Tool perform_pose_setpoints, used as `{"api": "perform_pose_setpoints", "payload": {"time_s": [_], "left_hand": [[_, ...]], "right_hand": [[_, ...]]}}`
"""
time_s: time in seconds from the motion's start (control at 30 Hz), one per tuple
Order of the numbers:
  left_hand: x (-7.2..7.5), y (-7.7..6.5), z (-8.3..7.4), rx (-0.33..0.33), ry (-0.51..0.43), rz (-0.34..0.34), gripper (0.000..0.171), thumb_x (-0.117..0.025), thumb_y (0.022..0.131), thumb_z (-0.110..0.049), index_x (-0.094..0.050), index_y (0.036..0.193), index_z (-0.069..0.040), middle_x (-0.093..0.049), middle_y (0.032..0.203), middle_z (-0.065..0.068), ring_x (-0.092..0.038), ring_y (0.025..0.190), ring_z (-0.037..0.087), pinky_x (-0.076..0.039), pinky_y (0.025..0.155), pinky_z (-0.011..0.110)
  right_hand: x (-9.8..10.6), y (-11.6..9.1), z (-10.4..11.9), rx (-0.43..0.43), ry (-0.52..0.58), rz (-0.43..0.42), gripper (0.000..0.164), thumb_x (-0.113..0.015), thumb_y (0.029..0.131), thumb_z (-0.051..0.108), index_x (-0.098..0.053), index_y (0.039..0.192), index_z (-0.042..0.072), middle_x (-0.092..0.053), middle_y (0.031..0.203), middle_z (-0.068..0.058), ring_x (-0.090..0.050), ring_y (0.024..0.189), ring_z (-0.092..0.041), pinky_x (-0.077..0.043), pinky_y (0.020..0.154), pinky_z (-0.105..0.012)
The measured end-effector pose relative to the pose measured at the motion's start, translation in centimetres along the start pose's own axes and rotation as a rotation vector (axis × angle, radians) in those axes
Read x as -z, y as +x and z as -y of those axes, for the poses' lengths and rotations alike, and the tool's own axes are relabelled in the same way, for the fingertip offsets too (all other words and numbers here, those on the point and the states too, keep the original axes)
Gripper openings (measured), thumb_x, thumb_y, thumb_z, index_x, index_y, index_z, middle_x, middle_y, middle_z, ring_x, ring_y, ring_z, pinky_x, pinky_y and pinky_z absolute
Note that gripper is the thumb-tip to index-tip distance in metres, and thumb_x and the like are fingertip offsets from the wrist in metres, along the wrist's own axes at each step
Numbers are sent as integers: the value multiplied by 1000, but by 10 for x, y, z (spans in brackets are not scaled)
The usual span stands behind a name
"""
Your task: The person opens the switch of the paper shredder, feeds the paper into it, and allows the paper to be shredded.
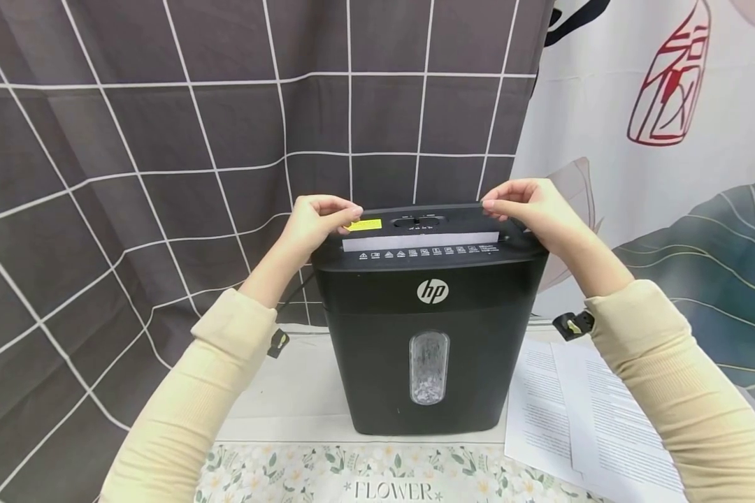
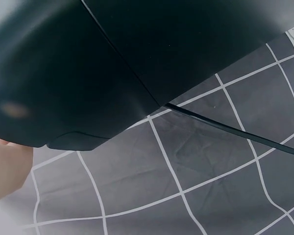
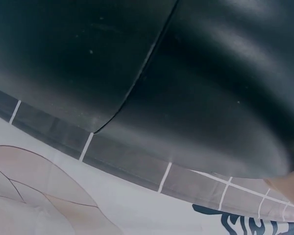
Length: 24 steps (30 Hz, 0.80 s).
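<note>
A black paper shredder [image 1: 384, 335] with a white hp logo stands in the middle of the head view. A narrow white strip of paper [image 1: 420, 242] shows in the slot across its top. Above the left end of the slot is my left hand [image 1: 317, 222], its loosely bent fingers near a yellow label [image 1: 363, 225]. My right hand [image 1: 531, 208] is over the top's right end, thumb and fingertips close together. I see no paper between the fingers of either hand. Both wrist views mostly show the shredder's dark sides [image 2: 112, 58], with only a bit of each hand.
Printed sheets [image 1: 544, 398] lie right of the shredder. In its front window [image 1: 429, 367] paper shreds show. A flowered mat [image 1: 277, 468] lies in front. Behind hangs a grey checked curtain [image 1: 226, 126]. A black cord [image 2: 225, 127] runs from the shredder's left.
</note>
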<state>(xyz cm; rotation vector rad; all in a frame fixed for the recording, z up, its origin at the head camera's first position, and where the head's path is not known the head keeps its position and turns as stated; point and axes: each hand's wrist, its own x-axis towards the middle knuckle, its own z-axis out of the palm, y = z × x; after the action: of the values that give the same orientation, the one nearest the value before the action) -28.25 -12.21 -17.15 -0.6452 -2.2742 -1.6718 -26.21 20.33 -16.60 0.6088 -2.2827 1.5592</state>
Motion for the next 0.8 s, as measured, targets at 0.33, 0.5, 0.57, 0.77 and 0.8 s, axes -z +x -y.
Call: {"api": "perform_pose_setpoints", "payload": {"time_s": [0.33, 0.5, 0.57, 0.77, 0.8], "left_hand": [[8, -12, -2, -65, -83, -7, 18, -67, 85, -10, -67, 99, 3, -68, 72, -10, -66, 75, 17, -56, 66, 20], [15, -26, -4, -111, -187, -20, 6, -65, 86, -5, -69, 88, -9, -68, 71, -6, -61, 64, 11, -55, 65, 20], [16, -33, -5, -123, -234, -21, 10, -65, 86, -4, -70, 85, -13, -68, 71, -5, -60, 62, 10, -55, 65, 19], [18, -59, -3, -144, -308, -12, 21, -60, 88, -1, -71, 83, -18, -68, 71, -6, -60, 63, 8, -53, 65, 19], [17, -64, -2, -144, -311, -13, 22, -59, 88, 0, -71, 82, -18, -68, 71, -7, -60, 63, 8, -53, 65, 19]], "right_hand": [[3, -13, 3, 84, 171, 25, 14, -63, 87, 4, -71, 85, 15, -71, 77, 8, -65, 71, -7, -50, 67, -16], [4, -23, 4, 152, 290, 9, 19, -59, 88, -3, -71, 85, 11, -71, 78, 7, -65, 70, -6, -50, 67, -14], [4, -28, 4, 169, 329, -11, 20, -58, 87, -5, -71, 85, 10, -71, 77, 5, -65, 70, -6, -51, 67, -14], [3, -47, 4, 207, 426, -73, 21, -56, 87, -9, -71, 84, 6, -71, 77, 2, -66, 68, -9, -52, 69, -16], [3, -51, 4, 214, 438, -82, 22, -55, 87, -10, -71, 84, 6, -71, 78, 2, -65, 68, -9, -52, 70, -16]]}}
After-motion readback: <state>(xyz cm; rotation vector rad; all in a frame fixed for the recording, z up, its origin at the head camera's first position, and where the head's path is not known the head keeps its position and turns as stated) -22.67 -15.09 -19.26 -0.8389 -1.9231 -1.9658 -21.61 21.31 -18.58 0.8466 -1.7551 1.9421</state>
